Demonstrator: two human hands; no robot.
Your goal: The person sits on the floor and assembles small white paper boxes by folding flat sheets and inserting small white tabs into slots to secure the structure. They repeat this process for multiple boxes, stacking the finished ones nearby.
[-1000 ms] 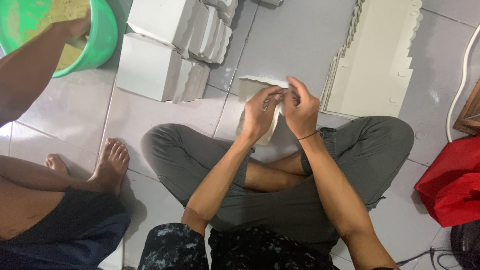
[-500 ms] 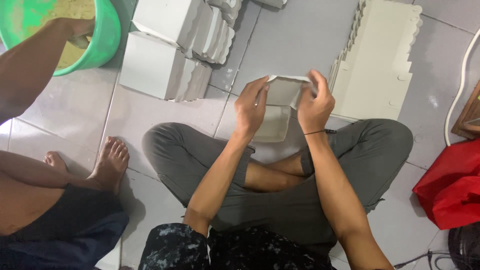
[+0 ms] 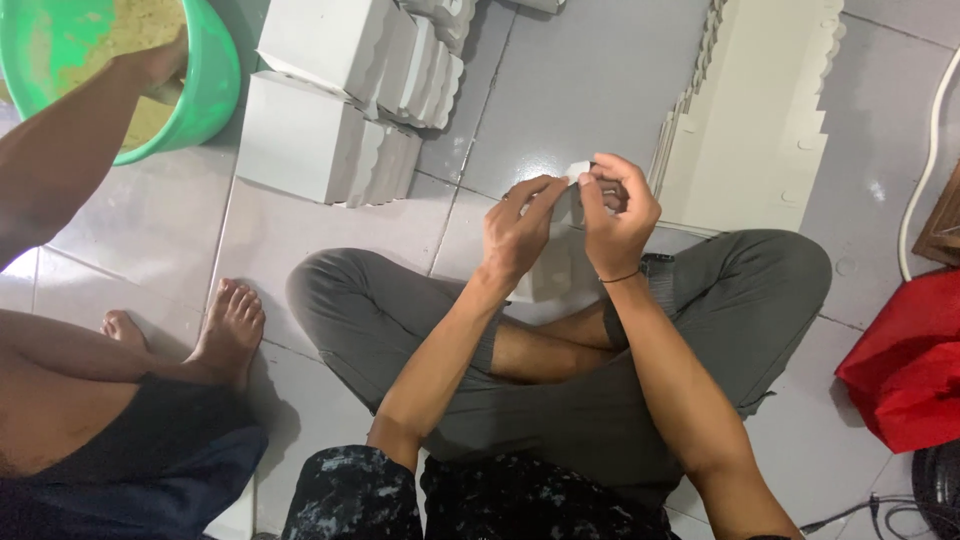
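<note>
Small white cardboard box [image 3: 560,270] pinched at its top edge by left hand [image 3: 520,230] and right hand [image 3: 618,215], both clamped on it, flat cream box blanks [image 3: 750,130] stacked just beside, folded white boxes [image 3: 330,110] piled on tiled floor [image 3: 590,90]

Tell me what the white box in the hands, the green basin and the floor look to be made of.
White box, pinched between left hand and right hand: probably thin matte paperboard, since it shows flat panels and crisp folds. Green basin: likely plastic, going by its even bright colour and smooth, slightly shiny wall. Floor: glazed tile, with glossy reflections and straight grout lines.
</note>
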